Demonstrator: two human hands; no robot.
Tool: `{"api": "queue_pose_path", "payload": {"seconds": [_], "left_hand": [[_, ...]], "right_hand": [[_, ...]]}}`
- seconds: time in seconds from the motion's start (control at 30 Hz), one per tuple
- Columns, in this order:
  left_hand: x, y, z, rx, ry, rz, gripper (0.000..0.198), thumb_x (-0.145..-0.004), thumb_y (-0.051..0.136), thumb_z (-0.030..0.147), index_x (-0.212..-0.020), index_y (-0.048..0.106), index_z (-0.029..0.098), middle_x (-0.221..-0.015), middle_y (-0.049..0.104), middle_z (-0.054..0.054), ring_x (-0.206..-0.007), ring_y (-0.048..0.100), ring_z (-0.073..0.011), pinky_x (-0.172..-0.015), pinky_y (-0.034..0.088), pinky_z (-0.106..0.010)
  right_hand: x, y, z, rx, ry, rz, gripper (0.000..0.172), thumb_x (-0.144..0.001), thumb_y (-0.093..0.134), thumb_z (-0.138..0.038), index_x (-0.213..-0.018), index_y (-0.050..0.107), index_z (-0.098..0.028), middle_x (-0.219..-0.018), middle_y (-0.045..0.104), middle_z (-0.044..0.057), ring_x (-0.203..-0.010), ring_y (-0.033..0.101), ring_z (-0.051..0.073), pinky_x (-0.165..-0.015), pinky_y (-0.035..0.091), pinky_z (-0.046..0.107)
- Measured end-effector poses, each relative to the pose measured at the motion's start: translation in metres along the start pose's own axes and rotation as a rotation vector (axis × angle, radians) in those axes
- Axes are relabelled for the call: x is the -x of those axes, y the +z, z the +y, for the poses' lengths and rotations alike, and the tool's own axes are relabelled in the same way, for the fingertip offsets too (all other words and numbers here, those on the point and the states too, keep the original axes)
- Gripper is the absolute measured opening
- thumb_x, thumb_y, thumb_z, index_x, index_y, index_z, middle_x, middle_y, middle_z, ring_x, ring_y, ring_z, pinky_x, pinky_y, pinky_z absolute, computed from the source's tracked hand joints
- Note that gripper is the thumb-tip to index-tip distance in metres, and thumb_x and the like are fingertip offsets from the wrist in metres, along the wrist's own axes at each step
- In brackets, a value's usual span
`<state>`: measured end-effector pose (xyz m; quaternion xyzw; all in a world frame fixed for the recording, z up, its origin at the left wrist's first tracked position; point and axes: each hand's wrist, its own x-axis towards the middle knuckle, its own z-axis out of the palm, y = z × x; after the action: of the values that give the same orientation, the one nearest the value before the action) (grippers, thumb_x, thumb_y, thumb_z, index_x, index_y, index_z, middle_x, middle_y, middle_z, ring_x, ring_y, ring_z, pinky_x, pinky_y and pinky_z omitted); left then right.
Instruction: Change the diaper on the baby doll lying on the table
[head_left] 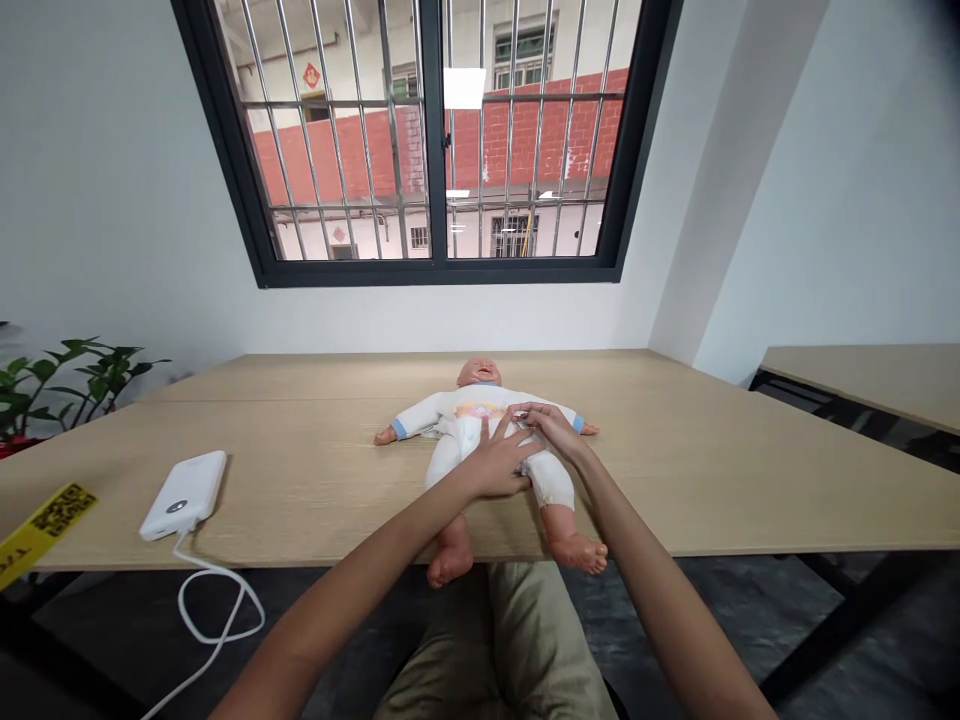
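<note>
A baby doll [480, 400] lies on its back on the table, its feet towards me. It wears a white top with blue cuffs and white leggings. Around its hips is what looks like a white diaper [468, 432]. My left hand [499, 462] rests on the front of the diaper with its fingers spread. Beside it, my right hand [551, 425] has its fingers bent and pinched together at the diaper's upper edge, on the doll's waist at the right. The fingertips partly hide what they grip.
The wooden table [315, 480] reaches to the wall under a barred window [439, 270]. At left lie a white power bank [186, 492] with a white cable [217, 640] hanging off the edge and a yellow tag [45, 530]. A leafy plant [75, 380] stands behind them.
</note>
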<state>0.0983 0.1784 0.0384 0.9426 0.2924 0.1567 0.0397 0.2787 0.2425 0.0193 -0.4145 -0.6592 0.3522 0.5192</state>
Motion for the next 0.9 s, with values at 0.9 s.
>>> {"api": "queue_pose_path", "payload": {"seconds": [0.9], "left_hand": [[-0.001,0.008,-0.007,-0.186,0.167,0.023,0.053,-0.082,0.056,0.034,-0.134,0.046,0.026,-0.14,0.047,-0.011,-0.137,0.028,-0.0335,-0.112,0.019,-0.061]], "right_hand": [[-0.015,0.012,0.013,0.056,-0.135,-0.033,0.04,-0.072,0.068,-0.034,-0.109,0.066,-0.019,-0.084,0.067,0.003,-0.08,0.062,0.017,-0.076,0.048,0.031]]}}
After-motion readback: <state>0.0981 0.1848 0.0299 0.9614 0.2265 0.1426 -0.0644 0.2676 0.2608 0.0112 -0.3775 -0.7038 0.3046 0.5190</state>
